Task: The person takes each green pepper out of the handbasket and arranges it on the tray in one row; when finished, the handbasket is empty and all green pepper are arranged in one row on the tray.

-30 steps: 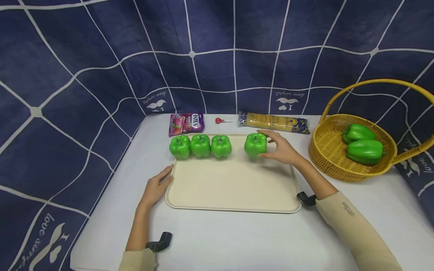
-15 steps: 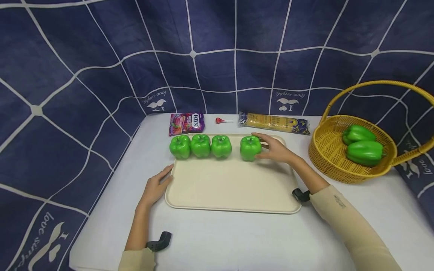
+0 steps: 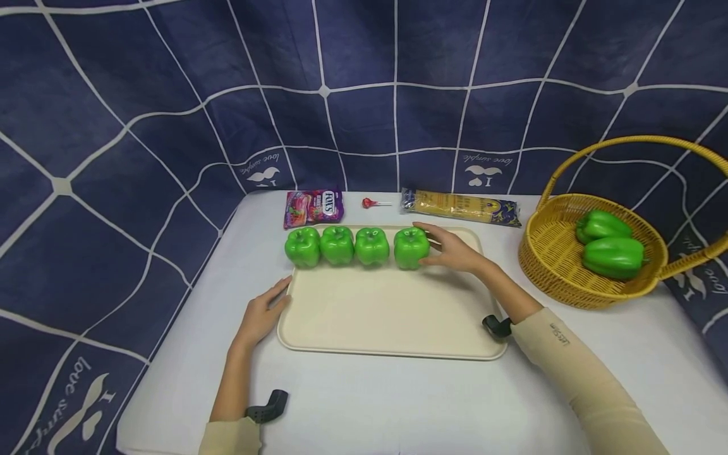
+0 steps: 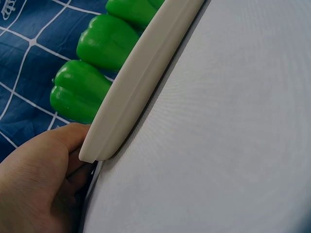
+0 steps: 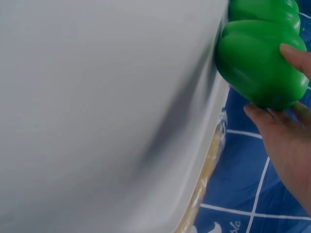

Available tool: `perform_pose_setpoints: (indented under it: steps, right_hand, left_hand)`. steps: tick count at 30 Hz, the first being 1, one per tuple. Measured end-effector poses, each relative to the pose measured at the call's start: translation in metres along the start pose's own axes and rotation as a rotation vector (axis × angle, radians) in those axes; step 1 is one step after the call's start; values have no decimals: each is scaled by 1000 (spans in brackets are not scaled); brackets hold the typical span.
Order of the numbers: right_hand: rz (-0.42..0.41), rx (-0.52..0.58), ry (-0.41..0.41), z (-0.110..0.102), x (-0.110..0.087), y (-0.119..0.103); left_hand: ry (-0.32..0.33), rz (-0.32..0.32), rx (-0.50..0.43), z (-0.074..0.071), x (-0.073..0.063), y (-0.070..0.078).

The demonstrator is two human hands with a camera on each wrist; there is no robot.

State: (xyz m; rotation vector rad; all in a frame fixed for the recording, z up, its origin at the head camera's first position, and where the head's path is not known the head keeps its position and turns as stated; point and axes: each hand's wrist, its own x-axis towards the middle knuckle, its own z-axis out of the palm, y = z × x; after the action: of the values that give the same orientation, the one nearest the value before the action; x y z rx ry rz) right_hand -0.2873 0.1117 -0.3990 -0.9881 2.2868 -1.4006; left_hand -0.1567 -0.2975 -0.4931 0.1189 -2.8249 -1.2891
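My right hand (image 3: 454,251) grips a green bell pepper (image 3: 408,249) from its right side, thumb and fingers spread around it, at the back of the cream tray (image 3: 387,309). In the right wrist view, this bell pepper (image 5: 260,68) is held low at the tray surface with another just behind it. To its left, three more bell peppers (image 3: 338,245) stand in a row along the tray's back edge, a narrow gap from the held one. My left hand (image 3: 258,319) rests at the tray's left edge, its fingers against the rim (image 4: 131,87).
A yellow wicker basket (image 3: 546,287) with a tall handle stands at the right, holding two bell peppers (image 3: 613,257). Behind the tray lie a purple candy bag (image 3: 314,208), a red lollipop (image 3: 366,203) and a packet of pasta (image 3: 461,206). Dark blue checked cloth hangs behind.
My right hand has carried the bell pepper leftward and down onto the back of the tray, nearer the row of three. The left hand has stayed put.
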Motion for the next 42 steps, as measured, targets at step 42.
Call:
perform_pose_setpoints:
  steps: [42]
  right_hand:
    - [-17, -165, 21, -4, -9, 29]
  left_hand:
    - [10, 13, 3, 0, -1, -1]
